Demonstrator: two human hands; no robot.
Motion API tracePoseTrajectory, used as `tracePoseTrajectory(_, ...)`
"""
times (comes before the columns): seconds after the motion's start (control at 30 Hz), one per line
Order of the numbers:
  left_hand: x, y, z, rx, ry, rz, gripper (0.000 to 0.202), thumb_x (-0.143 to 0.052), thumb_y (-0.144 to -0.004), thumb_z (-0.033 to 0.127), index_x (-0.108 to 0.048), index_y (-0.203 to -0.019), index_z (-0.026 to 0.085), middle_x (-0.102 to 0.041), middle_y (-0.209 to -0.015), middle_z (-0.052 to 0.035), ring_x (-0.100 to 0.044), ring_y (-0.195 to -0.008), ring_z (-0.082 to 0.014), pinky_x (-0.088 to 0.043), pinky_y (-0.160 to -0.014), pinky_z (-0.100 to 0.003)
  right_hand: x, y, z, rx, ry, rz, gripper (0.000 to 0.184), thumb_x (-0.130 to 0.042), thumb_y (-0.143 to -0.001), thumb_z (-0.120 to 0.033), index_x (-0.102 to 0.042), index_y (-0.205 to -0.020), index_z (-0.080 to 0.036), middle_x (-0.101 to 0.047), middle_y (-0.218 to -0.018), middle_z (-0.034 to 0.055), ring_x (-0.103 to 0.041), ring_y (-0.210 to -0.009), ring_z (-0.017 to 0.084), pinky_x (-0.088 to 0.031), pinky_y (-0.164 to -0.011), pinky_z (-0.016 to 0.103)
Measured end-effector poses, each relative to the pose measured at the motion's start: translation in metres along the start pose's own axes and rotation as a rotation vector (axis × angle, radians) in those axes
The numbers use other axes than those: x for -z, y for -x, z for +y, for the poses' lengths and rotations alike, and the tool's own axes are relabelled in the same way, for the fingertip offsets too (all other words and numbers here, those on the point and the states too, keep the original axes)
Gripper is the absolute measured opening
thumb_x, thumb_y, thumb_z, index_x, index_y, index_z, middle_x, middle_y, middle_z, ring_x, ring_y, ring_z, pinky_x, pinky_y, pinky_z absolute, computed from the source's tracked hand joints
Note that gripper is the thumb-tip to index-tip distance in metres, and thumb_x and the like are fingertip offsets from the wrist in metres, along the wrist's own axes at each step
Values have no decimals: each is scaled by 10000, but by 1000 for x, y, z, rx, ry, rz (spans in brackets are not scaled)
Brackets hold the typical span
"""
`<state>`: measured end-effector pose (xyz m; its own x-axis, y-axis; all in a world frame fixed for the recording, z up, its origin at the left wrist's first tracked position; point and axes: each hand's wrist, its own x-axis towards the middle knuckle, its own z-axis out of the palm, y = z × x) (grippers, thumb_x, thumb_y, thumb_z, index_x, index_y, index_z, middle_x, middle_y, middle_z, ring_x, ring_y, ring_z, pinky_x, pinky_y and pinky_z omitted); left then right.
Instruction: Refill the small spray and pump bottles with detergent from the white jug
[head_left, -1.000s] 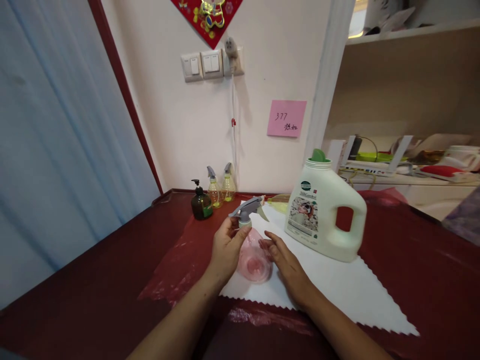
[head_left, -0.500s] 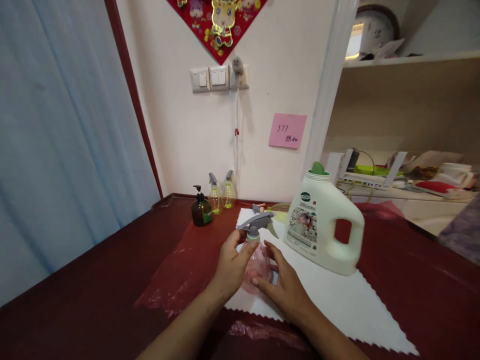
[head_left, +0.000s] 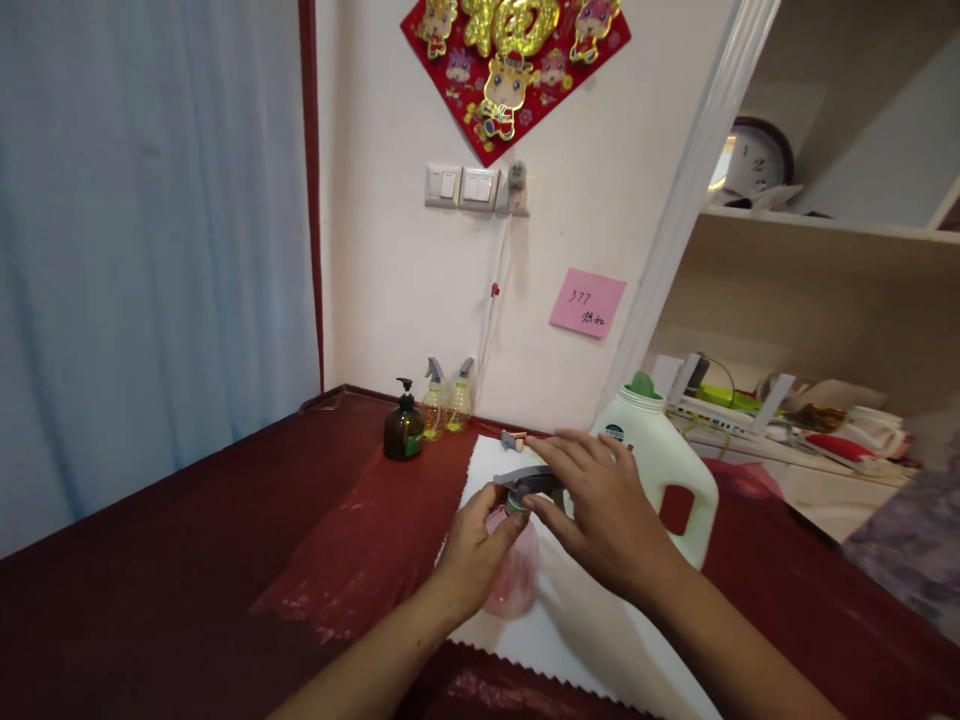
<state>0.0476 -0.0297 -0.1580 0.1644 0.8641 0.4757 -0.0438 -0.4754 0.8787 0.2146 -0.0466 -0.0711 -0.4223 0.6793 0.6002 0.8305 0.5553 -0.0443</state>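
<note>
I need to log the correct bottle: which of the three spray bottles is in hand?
The pink spray bottle, left hand at its neck, right hand at its grey head. The other two spray bottles are yellowish and stand by the wall.

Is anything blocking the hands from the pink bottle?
Nothing visible is. The left hand already holds the pink bottle by its neck, and the right hand is at its spray head. The jug stands beyond the right hand, not between.
</note>
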Motion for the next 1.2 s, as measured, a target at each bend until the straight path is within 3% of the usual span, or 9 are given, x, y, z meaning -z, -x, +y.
tracePoseTrajectory(0.1, 0, 1, -1, 5, -10, 9, 270, -628, -897, 329, -655, -1125, 187, -712, -1159, -88, -622, -1086, -267, -448, -963, -393, 6, -14, -2, -61, -40, -215, 132, -624, -933, -227, -686, -1049, -234, -741, -1034, 45, -650, -1003, 260, -414, -910, 430)
tracePoseTrajectory(0.17, 1, 1, -1, 10, -11, 8, 289, -637, -881, 313, -647, -1142, 188, -704, -1187, -92, -618, -1113, -273, -440, -986, -403, 6, -18, -4, -70, -56, -247, 70, -620, -931, -217, -688, -916, -228, -736, -913, 21, -662, -854, 216, -426, -752, 337)
tracePoseTrajectory(0.27, 1, 2, 0, 21, -16, 8, 295, -642, -871, 310, -647, -1142, 192, -699, -1199, -95, -614, -1135, -278, -435, -1003, -411, 5, -20, -8, -93, -55, -261, 67, -623, -919, -205, -682, -887, -214, -730, -892, 31, -653, -802, 209, -395, -682, 308)
tracePoseTrajectory(0.53, 1, 6, -1, 66, -85, 38, 369, -671, -857, 357, -636, -1196, 217, -688, -1241, -94, -600, -1166, -295, -433, -1011, -416, 7, -19, -10, -126, -79, -279, 99, -600, -924, -208, -693, -944, -233, -738, -942, 33, -674, -863, 227, -424, -701, 311)
tracePoseTrajectory(0.8, 0, 5, -6, 79, -115, 32, 370, -663, -855, 392, -638, -1173, 205, -697, -1218, -112, -615, -1136, -302, -443, -990, -421, 2, -15, -10, -168, -90, -258, 321, -599, -928, -233, -620, -1248, -252, -729, -1198, 54, -687, -1048, 289, -470, -840, 394)
tracePoseTrajectory(1.0, 0, 5, -6, 43, -97, 32, 329, -640, -879, 373, -636, -1163, 206, -708, -1199, -92, -619, -1107, -279, -447, -967, -394, 2, -15, -16, -164, -117, -271, 227, -584, -931, -222, -663, -1138, -268, -743, -1105, 36, -689, -1012, 256, -487, -813, 365)
tracePoseTrajectory(1.2, 0, 4, -3, 36, -92, 30, 295, -618, -905, 374, -653, -1144, 205, -717, -1178, -80, -627, -1076, -266, -451, -950, -377, 4, -13, -16, -183, -153, -271, 270, -556, -948, -260, -643, -1203, -260, -732, -1178, 58, -678, -1074, 284, -496, -874, 421)
